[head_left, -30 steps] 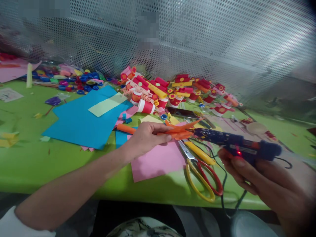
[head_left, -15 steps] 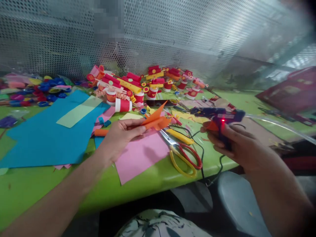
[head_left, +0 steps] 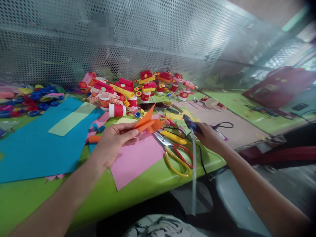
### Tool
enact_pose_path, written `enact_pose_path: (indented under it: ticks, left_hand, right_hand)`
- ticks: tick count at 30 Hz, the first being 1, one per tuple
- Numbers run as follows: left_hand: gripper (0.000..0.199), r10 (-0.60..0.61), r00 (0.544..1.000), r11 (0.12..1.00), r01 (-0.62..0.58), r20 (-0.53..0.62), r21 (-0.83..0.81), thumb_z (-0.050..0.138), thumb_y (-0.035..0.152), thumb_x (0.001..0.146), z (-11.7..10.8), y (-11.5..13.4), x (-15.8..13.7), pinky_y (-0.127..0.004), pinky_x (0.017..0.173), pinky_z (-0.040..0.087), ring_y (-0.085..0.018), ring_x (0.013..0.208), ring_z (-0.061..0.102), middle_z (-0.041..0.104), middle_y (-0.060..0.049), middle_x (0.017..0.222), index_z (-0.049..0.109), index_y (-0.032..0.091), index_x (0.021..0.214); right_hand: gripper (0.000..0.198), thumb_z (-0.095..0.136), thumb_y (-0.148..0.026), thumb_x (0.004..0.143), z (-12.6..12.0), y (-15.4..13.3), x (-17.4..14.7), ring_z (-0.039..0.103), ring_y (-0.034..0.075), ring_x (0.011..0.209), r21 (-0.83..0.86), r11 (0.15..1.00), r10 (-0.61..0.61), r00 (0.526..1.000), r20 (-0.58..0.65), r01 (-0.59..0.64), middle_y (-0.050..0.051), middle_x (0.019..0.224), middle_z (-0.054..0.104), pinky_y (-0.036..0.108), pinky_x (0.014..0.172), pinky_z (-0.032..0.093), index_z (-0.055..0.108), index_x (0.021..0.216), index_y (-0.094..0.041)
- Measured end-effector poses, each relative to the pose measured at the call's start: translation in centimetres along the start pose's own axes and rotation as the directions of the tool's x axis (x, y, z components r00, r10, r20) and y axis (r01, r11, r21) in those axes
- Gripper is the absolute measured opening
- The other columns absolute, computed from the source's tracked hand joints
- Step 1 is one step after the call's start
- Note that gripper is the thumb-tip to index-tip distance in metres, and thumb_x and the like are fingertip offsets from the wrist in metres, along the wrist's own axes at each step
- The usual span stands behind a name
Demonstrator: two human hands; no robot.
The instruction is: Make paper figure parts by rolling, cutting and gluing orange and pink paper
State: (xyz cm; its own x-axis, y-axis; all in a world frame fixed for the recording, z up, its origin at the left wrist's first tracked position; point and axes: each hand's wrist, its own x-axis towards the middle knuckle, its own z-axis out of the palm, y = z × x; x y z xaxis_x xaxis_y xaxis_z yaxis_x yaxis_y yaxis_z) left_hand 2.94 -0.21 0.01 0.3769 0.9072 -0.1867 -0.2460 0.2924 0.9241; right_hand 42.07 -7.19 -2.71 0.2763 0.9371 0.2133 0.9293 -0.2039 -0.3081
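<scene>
My left hand pinches an orange folded paper piece with a rolled part and pointed flaps, above a pink paper sheet. At the right, my right hand is closed around a dark blue glue gun, which lies on or just over the table. A long clear glue stick hangs from the gun past the table edge. Between the hands lie scissors with red and yellow handles and a yellow cutter. An orange paper roll is left of my left hand.
Several red-and-yellow paper cup models stand along the back. Blue paper with a pale green strip covers the left. Colourful caps pile up behind it. A black cord runs over the front edge. A red bag sits far right.
My right hand has moved left and the glue gun has turned, so its glue stick now points down toward me rather than right. My left hand still holds the orange paper piece.
</scene>
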Motion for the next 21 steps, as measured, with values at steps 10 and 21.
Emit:
enact_pose_path:
  ticks: [10,21]
  left_hand:
    - [0.03,-0.017,1.0,1.0,0.017,0.024,-0.003,0.089,0.018,0.073,0.1,0.0,0.0,-0.027,0.082,0.066,-0.015,0.085,0.077,0.082,-0.006,0.101,0.082,0.017,0.102]
    - [0.023,-0.042,0.992,0.995,0.053,0.122,-0.084,0.086,0.013,0.078,0.2,0.0,-0.2,-0.02,0.075,0.065,-0.016,0.085,0.08,0.083,-0.007,0.096,0.083,0.016,0.1]
  right_hand:
    - [0.039,0.066,-0.042,0.098,1.8,1.5,2.4,0.067,0.025,0.108,-0.234,0.97,-0.054,0.997,0.064,0.067,0.009,0.128,0.066,0.049,0.093,0.057,0.062,0.13,-0.02]
    - [0.058,0.062,-0.063,0.092,-2.2,-10.4,1.1,0.072,0.025,0.099,0.429,0.854,-0.4,0.898,0.183,0.293,0.009,0.121,0.074,0.036,0.078,0.061,0.062,0.14,-0.03]
